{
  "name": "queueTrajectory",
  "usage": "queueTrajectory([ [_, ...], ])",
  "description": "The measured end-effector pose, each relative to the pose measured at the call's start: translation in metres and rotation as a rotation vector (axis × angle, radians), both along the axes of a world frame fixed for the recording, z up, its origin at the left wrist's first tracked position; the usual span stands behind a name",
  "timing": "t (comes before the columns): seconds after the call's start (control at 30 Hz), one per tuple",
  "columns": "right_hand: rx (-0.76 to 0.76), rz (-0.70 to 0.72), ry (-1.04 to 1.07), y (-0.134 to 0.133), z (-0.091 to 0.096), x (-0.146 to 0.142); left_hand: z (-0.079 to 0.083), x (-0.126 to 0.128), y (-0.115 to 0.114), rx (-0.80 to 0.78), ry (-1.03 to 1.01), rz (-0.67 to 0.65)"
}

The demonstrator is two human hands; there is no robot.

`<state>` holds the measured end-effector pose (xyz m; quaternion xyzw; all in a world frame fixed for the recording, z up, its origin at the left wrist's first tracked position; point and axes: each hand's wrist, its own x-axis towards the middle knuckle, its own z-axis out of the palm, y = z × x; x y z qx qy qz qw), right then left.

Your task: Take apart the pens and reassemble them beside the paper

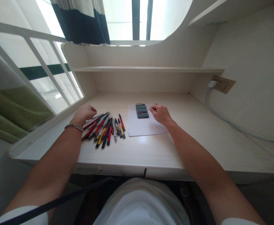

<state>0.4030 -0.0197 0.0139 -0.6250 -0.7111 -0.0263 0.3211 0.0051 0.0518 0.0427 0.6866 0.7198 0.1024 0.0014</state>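
Fingers (154, 109) of right hand (161, 115) pinching dark pen (156, 104), left hand (84, 112) curled, grip unclear, beside pen pile (105, 129) lying lengthwise toward shelf (148, 69)

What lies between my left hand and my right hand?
Head view: pile of pens, then a white sheet bearing a dark flat block.

Pen heap (105, 128) left on desk (198, 147); sheet (143, 126) just right of it, probably a phone (142, 111) on top.

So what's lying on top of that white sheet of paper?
A dark, phone-like slab lies on the far part of the paper. The right hand rests on its right edge, covering all but the dark tip of something.
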Motion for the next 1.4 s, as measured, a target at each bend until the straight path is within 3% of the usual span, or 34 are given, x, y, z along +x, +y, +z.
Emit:
queueTrajectory([
  [0.13, -0.008, 0.035, -0.036, -0.004, 0.001, -0.008, -0.01, -0.023, -0.001, -0.119, 0.009, -0.013],
  [0.37, -0.106, 0.121, -0.105, -0.005, -0.004, -0.018, -0.023, -0.021, -0.009, -0.147, -0.035, 0.036],
  [0.5, -0.152, 0.201, -0.109, -0.003, -0.009, -0.019, -0.023, -0.021, -0.01, -0.156, -0.008, 0.053],
  [0.63, -0.156, 0.193, -0.101, -0.003, -0.007, -0.016, -0.013, -0.012, -0.006, -0.082, 0.005, 0.026],
  [0.73, -0.137, 0.138, -0.092, -0.004, -0.001, -0.011, -0.002, 0.016, -0.004, 0.024, -0.021, -0.078],
  [0.87, -0.079, 0.043, -0.037, -0.004, 0.006, 0.002, 0.005, 0.086, -0.014, 0.093, -0.142, -0.322],
  [1.0, -0.025, -0.031, 0.039, -0.004, 0.01, 0.018, -0.005, 0.161, -0.035, 0.012, -0.226, -0.54],
  [1.1, -0.032, -0.052, 0.074, -0.004, 0.012, 0.025, -0.02, 0.199, -0.048, -0.032, -0.21, -0.646],
  [1.23, -0.035, -0.02, 0.081, -0.003, 0.01, 0.027, -0.037, 0.22, -0.055, 0.001, -0.134, -0.71],
  [1.4, -0.046, 0.013, 0.06, -0.001, 0.007, 0.024, -0.047, 0.22, -0.055, 0.006, -0.135, -0.698],
])
